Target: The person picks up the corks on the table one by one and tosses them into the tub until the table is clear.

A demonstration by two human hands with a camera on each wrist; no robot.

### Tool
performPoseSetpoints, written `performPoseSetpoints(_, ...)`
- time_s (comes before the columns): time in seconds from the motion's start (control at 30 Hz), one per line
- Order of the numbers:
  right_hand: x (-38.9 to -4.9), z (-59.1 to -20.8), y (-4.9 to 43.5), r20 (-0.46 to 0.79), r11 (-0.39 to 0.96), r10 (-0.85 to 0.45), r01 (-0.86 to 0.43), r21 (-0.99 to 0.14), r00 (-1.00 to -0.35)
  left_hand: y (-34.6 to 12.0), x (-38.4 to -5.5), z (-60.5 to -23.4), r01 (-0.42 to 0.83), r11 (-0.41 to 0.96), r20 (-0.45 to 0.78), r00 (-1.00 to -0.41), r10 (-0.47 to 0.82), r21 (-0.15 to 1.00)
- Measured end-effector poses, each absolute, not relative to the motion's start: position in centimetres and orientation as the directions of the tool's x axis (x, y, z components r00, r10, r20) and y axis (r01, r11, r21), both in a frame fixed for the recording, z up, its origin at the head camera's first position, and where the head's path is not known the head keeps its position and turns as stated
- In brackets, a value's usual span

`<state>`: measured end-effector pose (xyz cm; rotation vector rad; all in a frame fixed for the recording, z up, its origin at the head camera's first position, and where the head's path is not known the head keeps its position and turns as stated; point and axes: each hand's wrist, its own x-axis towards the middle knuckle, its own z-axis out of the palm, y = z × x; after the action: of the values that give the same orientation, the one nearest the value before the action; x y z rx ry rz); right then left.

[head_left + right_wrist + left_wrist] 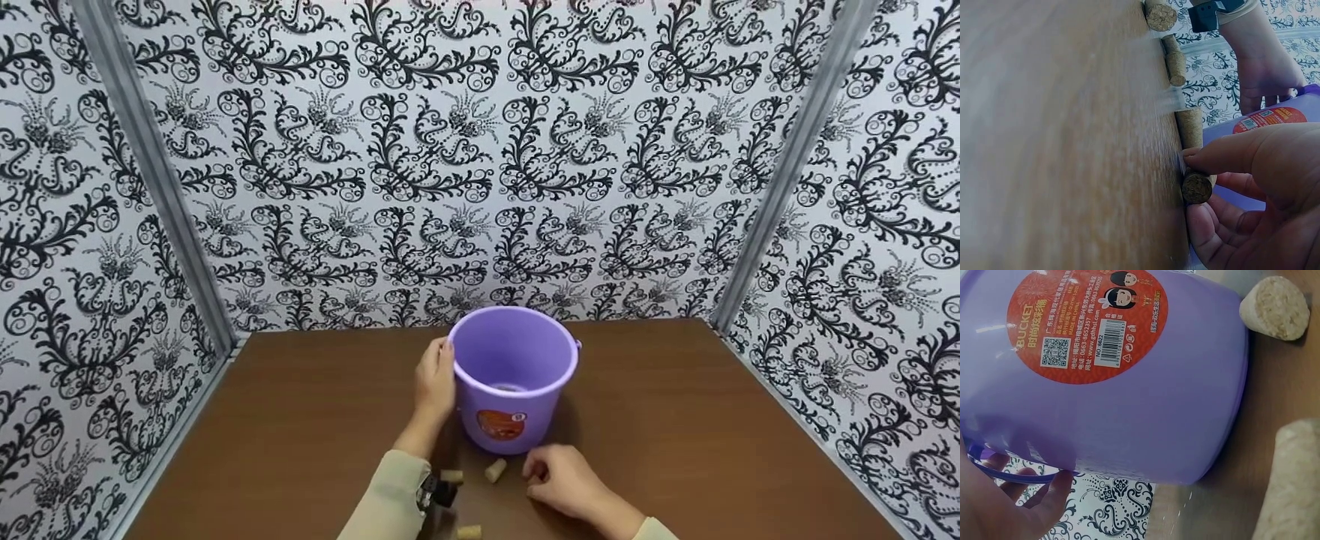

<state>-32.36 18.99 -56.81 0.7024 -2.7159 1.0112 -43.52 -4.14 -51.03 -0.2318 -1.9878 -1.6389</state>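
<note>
A purple bucket [544,412] with a red-orange label stands upright on the brown table. My left hand [435,382] grips its rim on the left side, and the left wrist view shows the fingers curled there. Close to the bucket's base, my right hand [1275,180] pinches a cork [1197,188] between thumb and fingers, low at the tabletop. In the head view that cork is hidden behind my right hand [566,480]. Another cork [495,470] lies just left of the right hand, in front of the bucket.
One more cork [452,476] lies beside the dark wrist device [439,491] on my left arm. A further cork [469,532] is near the front edge. Patterned black-and-white walls [450,150] with grey posts enclose the table [300,420] at the back and sides.
</note>
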Motion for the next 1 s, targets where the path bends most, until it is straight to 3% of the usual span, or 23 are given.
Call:
performPoseSetpoints(0.67,-32.3,-56.43,18.84,0.305,0.651,-0.377,-0.484,-0.585,-0.875,-4.22,-43.43,-50.8,0.417,0.238,0.467,-0.858,-0.216,0.877)
performPoseSetpoints(1.0,-32.58,-56.37,19.19,0.303,0.656,-0.373,-0.481,-0.582,-0.877,-4.05,-43.54,-50.88,0.46,0.279,0.522,-0.826,-0.214,0.843)
